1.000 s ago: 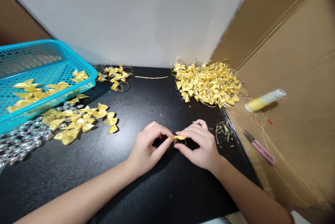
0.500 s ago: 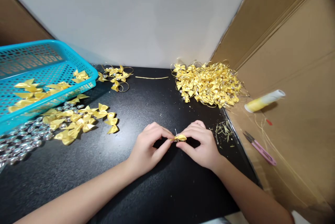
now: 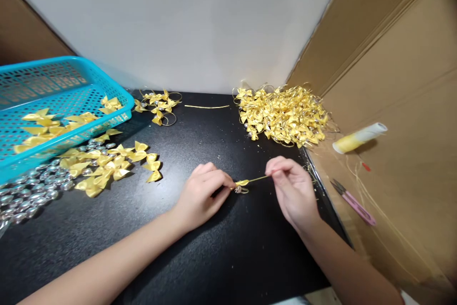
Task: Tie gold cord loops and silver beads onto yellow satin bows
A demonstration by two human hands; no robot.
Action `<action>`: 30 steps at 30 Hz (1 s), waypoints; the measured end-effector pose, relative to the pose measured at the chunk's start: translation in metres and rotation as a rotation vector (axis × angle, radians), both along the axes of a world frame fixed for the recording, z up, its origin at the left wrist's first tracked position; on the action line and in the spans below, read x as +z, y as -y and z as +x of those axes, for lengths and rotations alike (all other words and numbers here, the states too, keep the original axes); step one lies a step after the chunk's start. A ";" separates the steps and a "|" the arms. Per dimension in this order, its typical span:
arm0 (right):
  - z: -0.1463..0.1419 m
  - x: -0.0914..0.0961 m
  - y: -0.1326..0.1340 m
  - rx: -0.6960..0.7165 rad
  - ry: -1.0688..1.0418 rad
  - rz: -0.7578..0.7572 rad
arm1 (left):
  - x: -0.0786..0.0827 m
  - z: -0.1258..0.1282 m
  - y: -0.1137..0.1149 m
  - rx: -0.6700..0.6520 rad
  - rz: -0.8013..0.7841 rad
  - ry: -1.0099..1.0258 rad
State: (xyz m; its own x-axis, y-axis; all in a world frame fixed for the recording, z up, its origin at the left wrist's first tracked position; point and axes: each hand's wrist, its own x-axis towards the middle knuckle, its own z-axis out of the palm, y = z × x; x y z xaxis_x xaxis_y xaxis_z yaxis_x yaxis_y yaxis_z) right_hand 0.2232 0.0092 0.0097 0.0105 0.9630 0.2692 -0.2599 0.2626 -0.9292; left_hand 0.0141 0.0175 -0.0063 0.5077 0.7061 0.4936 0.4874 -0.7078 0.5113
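Over the black table, my left hand pinches a yellow ribbon bow between thumb and fingertips. A silvery bead and a small loop of gold cord hang just under the bow. From the bow a gold cord runs taut to the right. Its far end is pinched in my right hand, which is closed at the fingertips and sits a little higher than the left. The part of the bow inside my left fingers is hidden.
Left, a turquoise basket holds bows, with loose bows and silver beads before it. Finished-looking looped bows are heaped at the back right. Pink thread snips and a cardboard tube lie beyond the table's right edge.
My right hand has moved right and slightly up from the bow, drawing the gold cord out straight. My left hand has stayed on the bow; the bead and loop now show below it.
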 end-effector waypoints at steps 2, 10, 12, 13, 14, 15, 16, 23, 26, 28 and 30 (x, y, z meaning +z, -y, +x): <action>0.011 0.012 -0.004 -0.058 -0.210 -0.068 | 0.000 -0.003 -0.004 0.027 -0.085 -0.009; 0.072 0.064 -0.008 -0.224 -0.666 -0.103 | 0.006 -0.004 -0.013 0.093 -0.421 0.010; 0.076 0.064 -0.008 -0.197 -0.685 -0.124 | 0.007 -0.002 -0.014 0.063 -0.451 0.033; 0.075 0.062 -0.009 -0.193 -0.687 -0.127 | 0.008 -0.002 -0.013 0.048 -0.466 0.045; 0.074 0.061 -0.010 -0.198 -0.688 -0.128 | 0.008 -0.002 -0.013 0.038 -0.487 0.061; 0.073 0.059 -0.011 -0.214 -0.687 -0.130 | 0.007 -0.002 -0.013 0.030 -0.522 0.084; 0.071 0.058 -0.013 -0.238 -0.690 -0.129 | 0.007 -0.002 -0.012 0.023 -0.578 0.124; 0.061 0.052 -0.025 -0.355 -0.708 -0.235 | 0.004 0.006 -0.008 -0.061 -1.222 0.909; 0.053 0.044 -0.027 -0.417 -0.634 -0.339 | 0.001 0.005 -0.010 -0.085 -1.403 1.139; 0.048 0.037 -0.029 -0.420 -0.596 -0.395 | -0.002 0.003 -0.012 -0.099 -1.455 1.206; 0.045 0.029 -0.031 -0.412 -0.577 -0.419 | -0.004 0.001 -0.014 -0.097 -1.480 1.228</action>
State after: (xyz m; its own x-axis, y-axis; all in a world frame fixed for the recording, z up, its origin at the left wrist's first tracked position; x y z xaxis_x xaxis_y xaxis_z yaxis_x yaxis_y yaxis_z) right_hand 0.2684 0.0399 0.0383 0.4121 0.8710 -0.2673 -0.6849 0.1027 -0.7214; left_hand 0.0148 0.0317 -0.0108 0.4579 0.8302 -0.3179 -0.5611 0.5473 0.6210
